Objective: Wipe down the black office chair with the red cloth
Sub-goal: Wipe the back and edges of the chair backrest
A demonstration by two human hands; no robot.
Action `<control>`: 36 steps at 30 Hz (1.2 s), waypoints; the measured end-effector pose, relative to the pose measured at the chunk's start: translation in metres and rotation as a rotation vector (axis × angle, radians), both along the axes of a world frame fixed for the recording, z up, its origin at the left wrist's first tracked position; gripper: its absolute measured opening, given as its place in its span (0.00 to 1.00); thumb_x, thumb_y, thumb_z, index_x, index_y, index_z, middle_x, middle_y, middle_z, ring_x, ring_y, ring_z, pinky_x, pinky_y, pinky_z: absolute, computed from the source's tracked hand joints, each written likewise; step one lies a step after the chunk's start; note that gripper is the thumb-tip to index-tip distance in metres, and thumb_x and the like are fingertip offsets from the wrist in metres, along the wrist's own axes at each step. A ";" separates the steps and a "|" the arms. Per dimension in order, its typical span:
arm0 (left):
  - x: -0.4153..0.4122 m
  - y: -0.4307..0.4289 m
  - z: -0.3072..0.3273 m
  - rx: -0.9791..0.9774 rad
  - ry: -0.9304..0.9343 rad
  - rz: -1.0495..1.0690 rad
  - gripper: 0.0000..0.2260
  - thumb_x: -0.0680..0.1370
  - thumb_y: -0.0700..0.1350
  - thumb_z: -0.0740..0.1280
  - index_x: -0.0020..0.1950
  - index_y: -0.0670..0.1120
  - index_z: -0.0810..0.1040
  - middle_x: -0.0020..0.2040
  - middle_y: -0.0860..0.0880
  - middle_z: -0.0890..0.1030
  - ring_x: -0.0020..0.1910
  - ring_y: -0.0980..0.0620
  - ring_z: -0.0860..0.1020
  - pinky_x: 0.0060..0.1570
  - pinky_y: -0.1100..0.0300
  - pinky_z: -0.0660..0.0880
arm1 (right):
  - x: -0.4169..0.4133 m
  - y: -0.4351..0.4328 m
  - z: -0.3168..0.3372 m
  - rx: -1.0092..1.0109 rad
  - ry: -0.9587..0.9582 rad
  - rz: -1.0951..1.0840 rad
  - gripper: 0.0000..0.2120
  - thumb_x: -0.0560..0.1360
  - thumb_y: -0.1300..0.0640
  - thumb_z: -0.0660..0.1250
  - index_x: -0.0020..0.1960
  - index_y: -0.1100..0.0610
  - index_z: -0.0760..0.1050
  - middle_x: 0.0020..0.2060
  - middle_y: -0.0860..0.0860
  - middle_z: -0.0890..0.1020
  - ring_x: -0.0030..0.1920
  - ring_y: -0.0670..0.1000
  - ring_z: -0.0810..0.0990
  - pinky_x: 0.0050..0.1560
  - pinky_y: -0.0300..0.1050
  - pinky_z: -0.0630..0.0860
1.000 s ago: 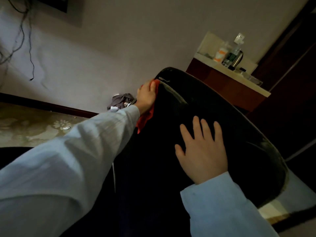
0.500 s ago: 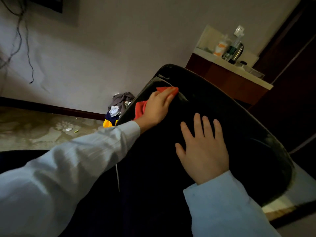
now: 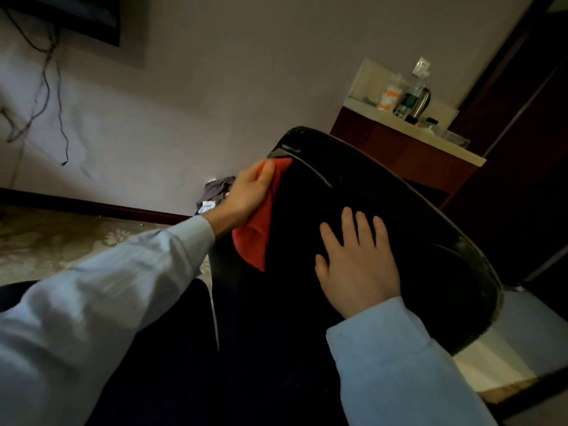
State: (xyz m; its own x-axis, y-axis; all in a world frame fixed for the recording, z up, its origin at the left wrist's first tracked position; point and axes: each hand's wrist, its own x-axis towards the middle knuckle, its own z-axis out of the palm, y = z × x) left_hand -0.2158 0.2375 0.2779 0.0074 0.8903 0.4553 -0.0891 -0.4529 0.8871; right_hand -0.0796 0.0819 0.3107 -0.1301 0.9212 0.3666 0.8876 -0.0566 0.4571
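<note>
Nearest the camera, two pale blue sleeves (image 3: 107, 302) reach forward. Beyond them, the right hand (image 3: 358, 265) lies flat on the back of the black office chair (image 3: 430, 241), with its fingers straight and spread, holding nothing and apparently bracing the chair. Further out, the left hand (image 3: 246, 195) has its fingers curled over the red cloth (image 3: 258, 238) and holds it against the chair's left edge near the top, while a loose corner hangs below the wrist. Wiping appears to be in progress at that edge, and a pale film along the far right rim suggests that side is not yet done. Risk, as judged: the chair may swivel or roll away if the bracing palm lifts during a firm stroke, and the hanging corner could snag or drag the cloth out of the grip. Farther off, a heap of clothes (image 3: 215, 192) sits on the patterned floor at the wall's foot. Farthest, a wooden counter (image 3: 399, 149) with a pale top carries an orange-labelled white bottle (image 3: 388, 98), a green-labelled bottle (image 3: 408, 101), a kettle (image 3: 421, 101) and a clear tray (image 3: 455, 138). Their contents are too small to tell.
</note>
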 end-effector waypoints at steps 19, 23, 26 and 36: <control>0.029 0.086 0.028 0.079 0.638 0.120 0.18 0.75 0.30 0.57 0.61 0.38 0.77 0.61 0.40 0.78 0.63 0.43 0.74 0.68 0.51 0.66 | -0.002 -0.007 0.011 -0.149 -0.038 -0.013 0.27 0.81 0.46 0.46 0.77 0.53 0.45 0.76 0.61 0.44 0.75 0.61 0.44 0.72 0.59 0.38; 0.033 0.063 0.030 0.207 0.642 0.132 0.14 0.75 0.33 0.57 0.55 0.36 0.79 0.54 0.38 0.80 0.56 0.41 0.77 0.60 0.57 0.70 | -0.003 -0.005 0.011 -0.151 -0.029 -0.009 0.27 0.81 0.46 0.46 0.77 0.53 0.45 0.76 0.61 0.44 0.75 0.61 0.44 0.72 0.59 0.38; 0.035 0.041 0.032 0.299 0.670 0.111 0.20 0.70 0.39 0.54 0.55 0.36 0.79 0.53 0.39 0.81 0.56 0.43 0.77 0.59 0.53 0.71 | -0.003 -0.006 0.012 -0.156 -0.028 -0.008 0.27 0.81 0.46 0.46 0.77 0.52 0.45 0.76 0.61 0.44 0.75 0.60 0.44 0.72 0.59 0.39; 0.031 -0.015 0.028 0.414 0.559 -0.310 0.19 0.73 0.29 0.56 0.61 0.38 0.76 0.58 0.45 0.79 0.57 0.56 0.77 0.62 0.63 0.72 | 0.001 0.005 -0.008 0.140 0.120 0.084 0.32 0.59 0.52 0.77 0.59 0.65 0.77 0.56 0.68 0.78 0.57 0.66 0.77 0.62 0.63 0.68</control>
State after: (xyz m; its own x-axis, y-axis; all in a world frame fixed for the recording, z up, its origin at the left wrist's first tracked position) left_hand -0.1849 0.2222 0.3060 0.5568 0.5672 0.6068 0.1464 -0.7861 0.6005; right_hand -0.0787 0.0870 0.3027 -0.1524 0.8479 0.5078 0.9394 -0.0353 0.3409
